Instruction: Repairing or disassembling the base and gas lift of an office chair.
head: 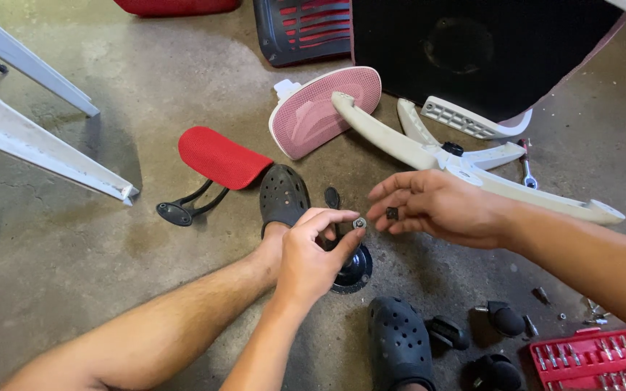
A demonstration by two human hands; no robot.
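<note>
Washer (359,223) between left fingers (342,217)

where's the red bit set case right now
The red plastic bit set case lies open on the concrete floor at the head view's bottom right corner, right of the black caster wheels.

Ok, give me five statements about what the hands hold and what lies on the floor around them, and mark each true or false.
1. The left hand pinches a small round metal washer at its fingertips. True.
2. The right hand holds a wrench. False: it holds a small dark piece; the wrench lies on the floor.
3. A red bit set case lies at the lower right. True.
4. Both feet are bare. False: each wears a black perforated clog.
5. The white star-shaped chair base lies beyond the hands. True.
</note>
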